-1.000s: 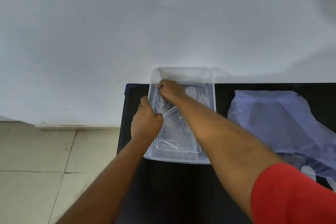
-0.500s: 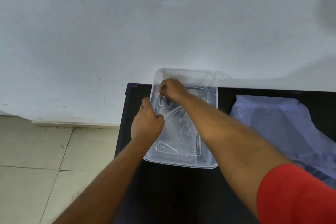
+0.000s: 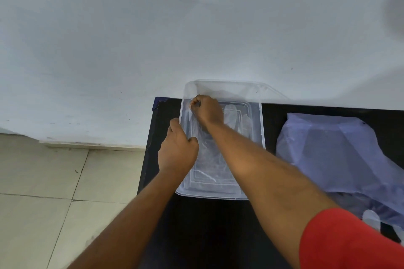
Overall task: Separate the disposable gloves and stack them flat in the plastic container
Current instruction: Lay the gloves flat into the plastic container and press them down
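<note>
A clear plastic container [image 3: 258, 116] sits on a black table, its far end against the white wall. Thin transparent disposable gloves [image 3: 209, 159] lie flat inside it. My right hand [image 3: 207, 110] reaches into the far left corner of the container, fingers pinched on a glove's edge. My left hand [image 3: 177, 150] is at the container's left wall, thumb inside, closed on the same glove lower down. A few more clear gloves [image 3: 371, 220] show at the right, under the bag.
A crumpled translucent bluish plastic bag [image 3: 336, 150] lies on the black table [image 3: 207, 236] to the right of the container. The table's left edge drops to a beige tiled floor [image 3: 54, 192]. A white wall rises just behind the table.
Both hands stay at the container's left side; the right hand has shifted slightly along the far left corner. The view has drifted a little.
</note>
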